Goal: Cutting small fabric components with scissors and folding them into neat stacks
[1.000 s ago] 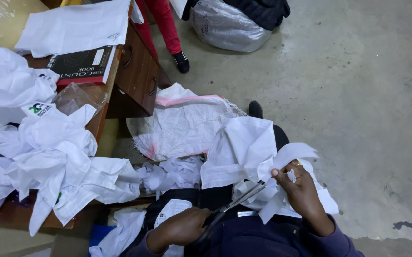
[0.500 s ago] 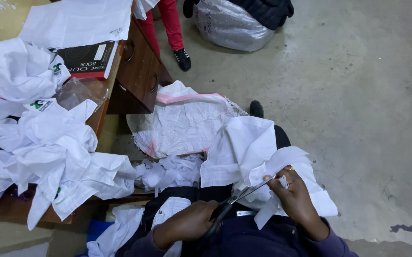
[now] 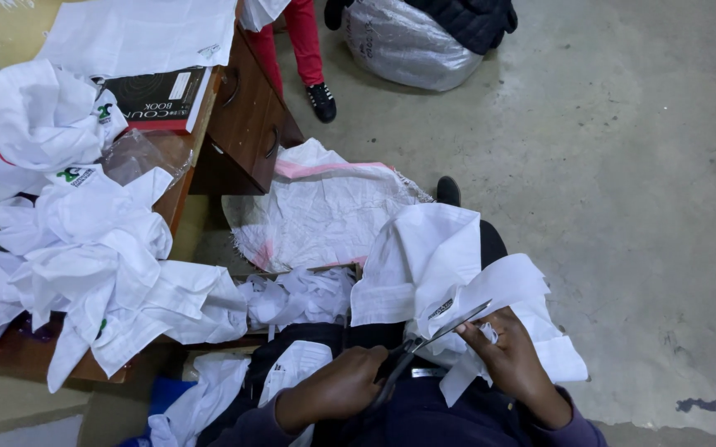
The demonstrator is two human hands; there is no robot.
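The scissors (image 3: 432,338) have smooth, dull-grey metal blades, and the white garment (image 3: 440,265) at twelve o'clock from them is matt woven cloth. At ten o'clock, the table (image 3: 246,124) is glossy dark wood; the floor (image 3: 622,190) is rough, matt concrete.

A dark book (image 3: 156,100) lies on the wooden desk (image 3: 246,124), with a silver sack (image 3: 403,45) on the floor.

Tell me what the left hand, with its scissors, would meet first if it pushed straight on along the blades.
The left hand points its scissors up-right; their tips already lie against the white garment on the lap, beside the right hand. Depth is unclear.
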